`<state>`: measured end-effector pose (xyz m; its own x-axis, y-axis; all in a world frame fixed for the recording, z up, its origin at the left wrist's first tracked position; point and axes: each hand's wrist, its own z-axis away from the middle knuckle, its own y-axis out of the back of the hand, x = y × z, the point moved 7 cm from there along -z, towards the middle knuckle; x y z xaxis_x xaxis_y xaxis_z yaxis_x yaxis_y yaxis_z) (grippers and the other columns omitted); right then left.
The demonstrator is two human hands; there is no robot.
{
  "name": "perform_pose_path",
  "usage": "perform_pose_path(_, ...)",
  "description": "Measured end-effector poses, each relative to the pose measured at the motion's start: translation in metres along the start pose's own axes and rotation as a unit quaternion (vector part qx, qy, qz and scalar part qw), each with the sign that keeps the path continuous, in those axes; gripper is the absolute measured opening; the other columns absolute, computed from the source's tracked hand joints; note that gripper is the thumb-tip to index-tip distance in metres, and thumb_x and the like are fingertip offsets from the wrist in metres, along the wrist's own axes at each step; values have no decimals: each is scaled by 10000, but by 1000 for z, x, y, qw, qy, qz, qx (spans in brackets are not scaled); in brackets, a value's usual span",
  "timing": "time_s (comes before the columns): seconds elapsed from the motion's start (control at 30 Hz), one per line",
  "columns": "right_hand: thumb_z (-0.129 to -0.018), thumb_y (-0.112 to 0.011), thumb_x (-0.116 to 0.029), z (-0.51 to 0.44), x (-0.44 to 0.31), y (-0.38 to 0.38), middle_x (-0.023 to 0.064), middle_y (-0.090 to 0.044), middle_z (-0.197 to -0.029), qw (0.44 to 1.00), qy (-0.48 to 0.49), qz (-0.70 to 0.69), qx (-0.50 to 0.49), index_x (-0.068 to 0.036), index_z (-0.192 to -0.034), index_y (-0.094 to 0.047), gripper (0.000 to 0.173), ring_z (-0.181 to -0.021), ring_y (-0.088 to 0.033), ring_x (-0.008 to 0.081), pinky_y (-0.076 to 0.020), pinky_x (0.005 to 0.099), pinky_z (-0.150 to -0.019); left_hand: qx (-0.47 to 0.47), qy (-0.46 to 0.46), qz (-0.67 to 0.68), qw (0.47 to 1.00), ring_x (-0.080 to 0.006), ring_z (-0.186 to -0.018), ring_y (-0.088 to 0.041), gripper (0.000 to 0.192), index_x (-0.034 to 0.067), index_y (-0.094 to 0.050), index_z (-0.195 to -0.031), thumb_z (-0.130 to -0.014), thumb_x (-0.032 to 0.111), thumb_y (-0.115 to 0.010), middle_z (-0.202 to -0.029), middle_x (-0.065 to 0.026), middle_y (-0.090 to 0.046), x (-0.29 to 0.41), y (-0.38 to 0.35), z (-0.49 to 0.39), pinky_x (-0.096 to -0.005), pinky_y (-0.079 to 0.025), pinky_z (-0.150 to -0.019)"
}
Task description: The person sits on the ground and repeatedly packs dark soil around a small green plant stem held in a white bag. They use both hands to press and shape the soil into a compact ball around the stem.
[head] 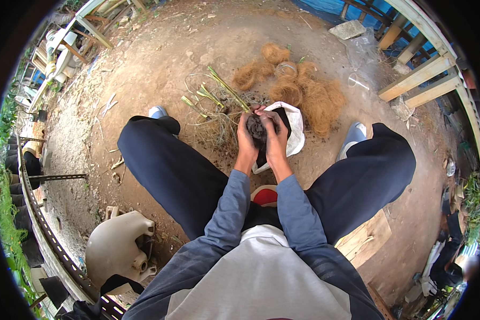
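A dark clump of soil [257, 127] is cupped between my left hand [246, 138] and my right hand [275, 136], over a white sack with a black lining [297, 130]. A green cut plant stem [230, 90] slants up and left from the clump; whether it is rooted in it is hidden by my fingers. Shorter cut stems [209, 95] lie on the ground left of my hands, beside a heap of dry roots and string-like strands [218, 134]. Brown coconut-like fiber [320, 106] lies in tufts beyond the sack, with a small coil of pale twine [286, 70] among it.
My slippered feet flank the work area. A beige plastic container [116, 246] stands at lower left, near a slotted metal rail [34, 200]. Wooden planks [364, 240] lie at lower right. At upper right are a wooden frame [416, 80], a concrete block [347, 29] and clear plastic [362, 50].
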<state>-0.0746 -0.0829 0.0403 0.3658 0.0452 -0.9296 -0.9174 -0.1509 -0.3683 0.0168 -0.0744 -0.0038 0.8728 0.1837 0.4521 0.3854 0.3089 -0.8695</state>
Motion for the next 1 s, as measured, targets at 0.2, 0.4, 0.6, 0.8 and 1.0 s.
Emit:
perform_pose_path(0.2,-1035,-603,-104,0,0,1,52,-714,-1116,1000,3,-27,7,2,-1115,-696,162,-1103,-637,147,-462,305,-1046,-15,-12,-22,1000,-235,-1259,-629,434,-4,-608,-1311,-1150,334,-388,-1363,-150,-661,0,-1,2,-385,-470,-1136)
perform_pose_path(0.4,-1013,-605,-49,1,-1,0,54,-707,-1133,1000,14,21,-7,2,-1115,-702,149,-1100,-637,142,-474,309,-1032,13,-3,-20,1000,-244,-1257,-630,446,-17,-598,-1318,-1151,337,-385,-1353,-157,-666,0,1,2,-386,-478,-1129)
perform_pose_path(0.6,-1013,-637,-60,1,2,0,63,-710,-1131,1000,10,-5,8,7,-1123,-698,142,-1108,-641,149,-476,301,-1032,14,-10,-33,999,-241,-1233,-640,437,-10,-602,-1307,-1150,340,-392,-1340,-156,-671,1,0,3,-385,-485,-1120)
perform_pose_path(0.8,-991,-664,-3,-1,11,5,72,-730,-1119,998,1,-49,41,15,-1093,-708,113,-1068,-656,148,-492,314,-1019,-2,-37,-105,994,-250,-1238,-645,383,4,-605,-1310,-1103,278,-435,-1346,-169,-674,3,-6,8,-394,-475,-1137)
perform_pose_path(1.0,-986,-664,9,0,14,9,77,-737,-1125,995,-22,-75,57,22,-1084,-705,107,-1083,-661,146,-482,309,-1034,-6,-32,-99,995,-243,-1235,-651,399,-1,-595,-1341,-1093,270,-438,-1337,-163,-681,-2,-4,7,-391,-490,-1121)
